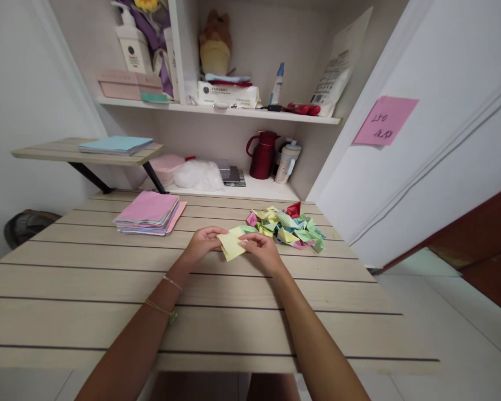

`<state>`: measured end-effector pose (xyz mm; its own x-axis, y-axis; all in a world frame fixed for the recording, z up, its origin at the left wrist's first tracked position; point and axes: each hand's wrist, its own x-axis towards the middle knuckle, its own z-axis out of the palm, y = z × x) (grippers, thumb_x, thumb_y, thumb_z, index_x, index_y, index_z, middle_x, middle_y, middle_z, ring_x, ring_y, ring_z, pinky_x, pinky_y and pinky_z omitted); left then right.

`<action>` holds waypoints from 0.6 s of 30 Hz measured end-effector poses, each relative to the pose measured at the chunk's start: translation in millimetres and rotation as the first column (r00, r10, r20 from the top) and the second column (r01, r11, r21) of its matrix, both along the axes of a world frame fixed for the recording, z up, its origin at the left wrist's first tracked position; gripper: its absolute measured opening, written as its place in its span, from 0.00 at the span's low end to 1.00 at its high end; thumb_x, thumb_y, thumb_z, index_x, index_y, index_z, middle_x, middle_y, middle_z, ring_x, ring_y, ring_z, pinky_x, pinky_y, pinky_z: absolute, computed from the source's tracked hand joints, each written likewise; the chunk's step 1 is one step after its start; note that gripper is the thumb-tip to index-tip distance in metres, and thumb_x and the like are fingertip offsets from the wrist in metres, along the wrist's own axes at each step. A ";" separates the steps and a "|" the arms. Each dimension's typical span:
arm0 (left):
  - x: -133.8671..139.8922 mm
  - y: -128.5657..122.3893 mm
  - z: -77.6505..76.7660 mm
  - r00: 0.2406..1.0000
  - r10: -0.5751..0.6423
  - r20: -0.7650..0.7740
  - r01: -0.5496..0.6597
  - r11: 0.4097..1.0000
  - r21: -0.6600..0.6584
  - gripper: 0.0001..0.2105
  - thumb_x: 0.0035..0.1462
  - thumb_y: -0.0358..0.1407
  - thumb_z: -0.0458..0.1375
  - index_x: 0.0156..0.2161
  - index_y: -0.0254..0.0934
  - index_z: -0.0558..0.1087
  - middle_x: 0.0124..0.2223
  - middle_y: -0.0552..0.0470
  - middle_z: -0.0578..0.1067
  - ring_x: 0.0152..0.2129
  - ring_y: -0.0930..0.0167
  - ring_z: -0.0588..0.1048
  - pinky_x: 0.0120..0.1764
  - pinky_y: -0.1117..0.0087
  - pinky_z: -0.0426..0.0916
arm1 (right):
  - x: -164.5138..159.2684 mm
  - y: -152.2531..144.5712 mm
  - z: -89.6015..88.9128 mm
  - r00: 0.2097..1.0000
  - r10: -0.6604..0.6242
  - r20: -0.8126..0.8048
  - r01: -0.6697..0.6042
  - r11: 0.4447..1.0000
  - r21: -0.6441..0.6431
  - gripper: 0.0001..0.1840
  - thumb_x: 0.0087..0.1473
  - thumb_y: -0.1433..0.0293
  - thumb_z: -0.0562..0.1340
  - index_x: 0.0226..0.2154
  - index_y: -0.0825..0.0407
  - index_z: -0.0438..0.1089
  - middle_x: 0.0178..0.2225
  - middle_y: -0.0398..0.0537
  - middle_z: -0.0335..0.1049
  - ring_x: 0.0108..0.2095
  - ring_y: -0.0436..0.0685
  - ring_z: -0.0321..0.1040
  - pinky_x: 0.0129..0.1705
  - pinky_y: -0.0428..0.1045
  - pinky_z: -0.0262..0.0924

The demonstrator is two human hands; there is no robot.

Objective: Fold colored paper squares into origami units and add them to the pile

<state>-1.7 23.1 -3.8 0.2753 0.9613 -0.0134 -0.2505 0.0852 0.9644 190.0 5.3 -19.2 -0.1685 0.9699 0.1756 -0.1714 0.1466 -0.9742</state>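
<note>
Between my two hands is a small folded piece of yellow paper point(232, 245), held just above the slatted table point(229, 317). My left hand point(202, 244) pinches its left edge between thumb and fingers. On the opposite edge, my right hand point(262, 249) grips it the same way. Close beyond my right hand lies a loose heap of folded paper shapes point(287, 225) in green, yellow, pink, blue and red. A stack of square coloured paper point(150, 213), pink on top, sits to the left of my left hand.
A small raised shelf point(62, 150) carries blue paper point(116, 145) at the left. Behind the table, the cabinet shelf holds a dark red jug point(264, 156), a speckled cup point(287, 162) and a white plastic bag point(199, 176). A pink note point(384, 120) sticks to the right wall.
</note>
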 end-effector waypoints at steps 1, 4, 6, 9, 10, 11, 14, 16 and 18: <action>-1.2 -0.8 1.4 0.999 -0.045 -0.024 0.045 0.999 0.010 0.17 0.35 0.31 0.66 0.35 0.29 0.73 0.34 0.43 0.78 0.29 0.68 0.76 0.34 0.70 0.70 | 0.5 0.8 0.3 0.999 -0.034 -0.005 0.034 0.999 0.001 0.14 0.38 0.62 0.68 0.30 0.53 0.74 0.25 0.46 0.72 0.27 0.54 0.68 0.32 0.49 0.63; -3.3 -3.3 4.3 0.988 -0.133 -0.084 0.136 0.990 0.035 0.18 0.33 0.30 0.67 0.34 0.29 0.74 0.35 0.44 0.78 0.31 0.68 0.76 0.37 0.69 0.69 | 1.9 2.2 2.0 0.995 -0.090 -0.037 0.090 0.996 -0.007 0.14 0.39 0.61 0.67 0.28 0.53 0.74 0.28 0.48 0.73 0.29 0.54 0.67 0.32 0.49 0.63; -3.4 -3.7 4.3 0.987 -0.124 -0.103 0.129 0.991 0.047 0.16 0.32 0.30 0.68 0.32 0.30 0.75 0.33 0.45 0.78 0.31 0.68 0.76 0.38 0.68 0.69 | 2.5 1.7 3.1 0.996 -0.076 -0.054 0.076 0.997 -0.013 0.14 0.40 0.60 0.67 0.29 0.53 0.74 0.29 0.48 0.73 0.29 0.53 0.67 0.32 0.49 0.63; -3.3 -1.5 2.4 0.991 -0.078 -0.105 0.084 0.995 0.052 0.15 0.32 0.33 0.68 0.31 0.29 0.75 0.31 0.46 0.78 0.29 0.68 0.76 0.37 0.68 0.69 | 2.5 0.0 3.8 0.997 0.024 -0.079 -0.023 1.000 0.012 0.16 0.39 0.62 0.67 0.33 0.52 0.73 0.31 0.47 0.72 0.30 0.53 0.68 0.33 0.48 0.63; -3.3 -0.3 1.7 0.994 -0.062 -0.092 0.067 0.997 0.049 0.15 0.33 0.34 0.68 0.30 0.29 0.75 0.32 0.45 0.78 0.29 0.68 0.76 0.37 0.67 0.70 | 2.2 -0.5 3.8 0.994 0.062 -0.088 -0.061 0.998 0.023 0.18 0.37 0.63 0.69 0.34 0.51 0.73 0.32 0.46 0.72 0.31 0.53 0.68 0.34 0.49 0.63; -3.4 0.8 1.1 0.996 -0.041 -0.073 0.044 0.998 0.044 0.14 0.35 0.35 0.67 0.30 0.29 0.75 0.32 0.45 0.78 0.28 0.68 0.76 0.37 0.67 0.70 | 1.8 -0.9 3.7 0.991 0.095 -0.092 -0.093 0.995 0.030 0.20 0.35 0.65 0.70 0.35 0.51 0.72 0.33 0.46 0.72 0.32 0.54 0.68 0.35 0.49 0.63; -3.7 2.8 0.1 0.999 0.035 -0.016 -0.035 0.999 0.025 0.13 0.38 0.38 0.66 0.29 0.30 0.75 0.31 0.46 0.78 0.27 0.69 0.76 0.35 0.68 0.71 | 0.6 -1.5 3.6 0.990 0.121 -0.078 -0.119 0.992 0.033 0.23 0.31 0.67 0.71 0.36 0.50 0.72 0.35 0.46 0.72 0.32 0.54 0.69 0.35 0.49 0.64; -3.3 2.7 0.4 0.998 0.064 -0.015 -0.064 0.998 0.023 0.13 0.38 0.38 0.66 0.29 0.30 0.75 0.30 0.47 0.78 0.27 0.70 0.76 0.35 0.70 0.71 | 0.2 -1.3 3.9 0.995 0.084 -0.054 -0.083 0.996 0.029 0.19 0.35 0.65 0.70 0.34 0.51 0.72 0.33 0.47 0.72 0.31 0.54 0.68 0.33 0.49 0.63; -1.8 1.9 0.8 0.996 0.074 -0.045 -0.073 0.997 0.029 0.12 0.38 0.38 0.65 0.28 0.30 0.74 0.29 0.48 0.78 0.26 0.71 0.75 0.34 0.71 0.71 | -0.2 -0.7 4.0 0.999 0.033 -0.036 -0.032 0.999 0.024 0.15 0.39 0.63 0.67 0.32 0.52 0.73 0.30 0.47 0.72 0.29 0.53 0.68 0.32 0.49 0.63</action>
